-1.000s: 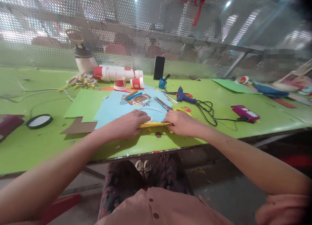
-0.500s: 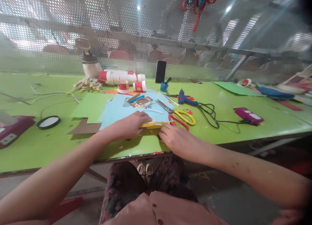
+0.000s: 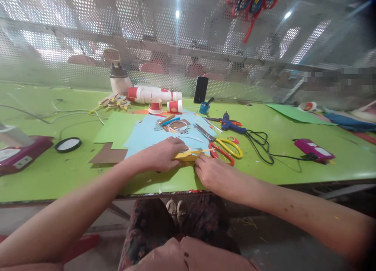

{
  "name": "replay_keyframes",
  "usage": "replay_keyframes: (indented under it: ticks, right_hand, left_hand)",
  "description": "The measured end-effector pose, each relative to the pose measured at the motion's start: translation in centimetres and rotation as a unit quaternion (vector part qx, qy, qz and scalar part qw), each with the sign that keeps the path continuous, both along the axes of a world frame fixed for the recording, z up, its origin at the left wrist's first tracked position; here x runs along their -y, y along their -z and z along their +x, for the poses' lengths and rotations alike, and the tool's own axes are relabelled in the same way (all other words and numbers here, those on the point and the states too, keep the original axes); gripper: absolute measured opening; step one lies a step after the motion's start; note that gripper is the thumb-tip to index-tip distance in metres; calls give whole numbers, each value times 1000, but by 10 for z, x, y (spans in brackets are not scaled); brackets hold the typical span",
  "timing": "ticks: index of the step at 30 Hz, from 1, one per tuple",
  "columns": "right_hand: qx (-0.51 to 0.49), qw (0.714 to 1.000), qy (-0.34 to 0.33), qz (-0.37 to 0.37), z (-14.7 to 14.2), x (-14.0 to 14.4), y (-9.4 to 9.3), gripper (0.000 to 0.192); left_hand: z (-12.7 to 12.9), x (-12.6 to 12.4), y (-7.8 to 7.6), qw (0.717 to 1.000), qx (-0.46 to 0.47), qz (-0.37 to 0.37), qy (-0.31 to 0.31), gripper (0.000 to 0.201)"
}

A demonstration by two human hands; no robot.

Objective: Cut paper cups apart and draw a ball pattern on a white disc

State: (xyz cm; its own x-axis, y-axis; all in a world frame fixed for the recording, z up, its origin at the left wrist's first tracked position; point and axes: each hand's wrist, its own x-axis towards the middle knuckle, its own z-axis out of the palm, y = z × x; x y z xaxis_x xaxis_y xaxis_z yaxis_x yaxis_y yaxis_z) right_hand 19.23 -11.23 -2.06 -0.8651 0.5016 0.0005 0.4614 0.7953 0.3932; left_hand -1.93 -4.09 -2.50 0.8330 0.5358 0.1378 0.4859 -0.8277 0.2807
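Observation:
Between my two hands is a piece of yellow paper (image 3: 188, 156), partly covered by my fingers. My left hand (image 3: 167, 154) is closed on its left end. At the right end, the fingers of my right hand (image 3: 210, 171) are curled and pressed on the paper. Scissors with one yellow and one red handle (image 3: 230, 147) lie just beyond my right hand, blades pointing away. Beyond my left hand are light blue paper sheets (image 3: 141, 132), with craft tools (image 3: 167, 121) and a round ring (image 3: 178, 126) on top.
A blue glue gun (image 3: 232, 124) with a black cord lies right of the scissors. Paper cups (image 3: 155, 105), a blue pot (image 3: 205, 107) and a standing phone (image 3: 201, 89) are at the back. Purple power strips (image 3: 313, 150) sit at both sides. Green paper (image 3: 110, 128) lies left.
The view has shifted slightly, so the table items appear further right. The yellow paper shows more of its face between my hands. Both hands keep hold of it.

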Motion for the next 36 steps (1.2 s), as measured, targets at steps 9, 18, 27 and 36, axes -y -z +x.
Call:
replay_keyframes:
  ticks: [9, 18, 27, 36]
  right_hand:
    - [-93, 995, -4, -20, 13, -5, 14, 26]
    - [-65, 996, 38, -57, 17, 0, 5, 20]
    - [-31, 996, 58, -57, 2, -6, -9, 19]
    - [-32, 997, 53, -39, 0, -6, 1, 13]
  left_hand:
    - [-2, 0, 0, 1000, -11, 4, -1, 38]
    - [-2, -1, -1, 999, -24, -17, -20, 49]
    - [-4, 0, -2, 999, -17, -19, -20, 50]
    - [-2, 1, -3, 1000, -5, -3, -7, 57]
